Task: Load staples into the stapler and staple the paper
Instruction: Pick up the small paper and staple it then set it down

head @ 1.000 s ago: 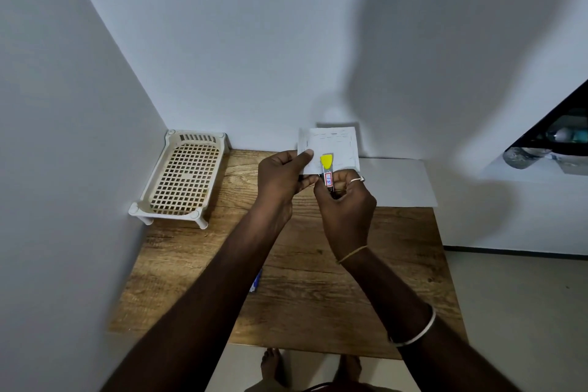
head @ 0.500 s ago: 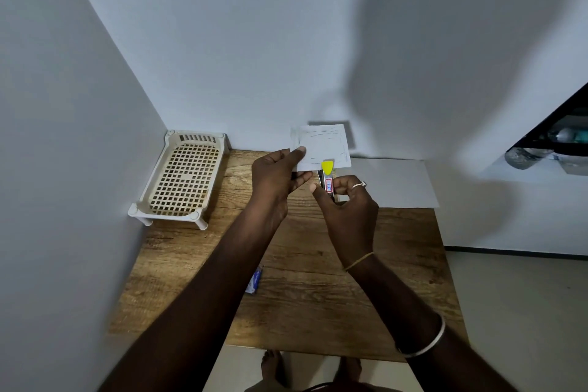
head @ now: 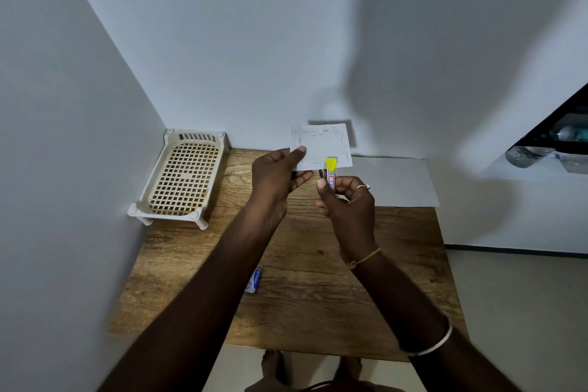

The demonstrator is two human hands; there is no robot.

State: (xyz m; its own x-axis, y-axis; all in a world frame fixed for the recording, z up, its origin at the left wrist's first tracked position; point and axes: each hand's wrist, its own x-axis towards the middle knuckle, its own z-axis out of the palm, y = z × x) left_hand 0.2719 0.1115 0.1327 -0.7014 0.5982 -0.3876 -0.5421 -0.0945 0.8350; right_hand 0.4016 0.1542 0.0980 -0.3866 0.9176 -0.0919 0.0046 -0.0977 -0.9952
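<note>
My left hand (head: 276, 177) pinches the lower left corner of a small white paper (head: 324, 145) and holds it upright above the back of the wooden table (head: 305, 264). The paper bears many short dark staple marks near its edges. My right hand (head: 348, 200) grips a small stapler (head: 331, 173) with a yellow tip and a red and blue label. The stapler points up, its tip at the paper's bottom edge. A small blue and white staple box (head: 255, 281) lies on the table, partly hidden by my left forearm.
A cream plastic mesh tray (head: 181, 178) on short legs stands in the back left corner against the walls. A large white sheet (head: 397, 181) lies at the table's back right. My bare feet (head: 273, 366) show below the table's near edge.
The paper has risen a little and shifted left in my left hand. The stapler has slid off the paper's face, and its yellow tip now sits at the paper's bottom edge.
</note>
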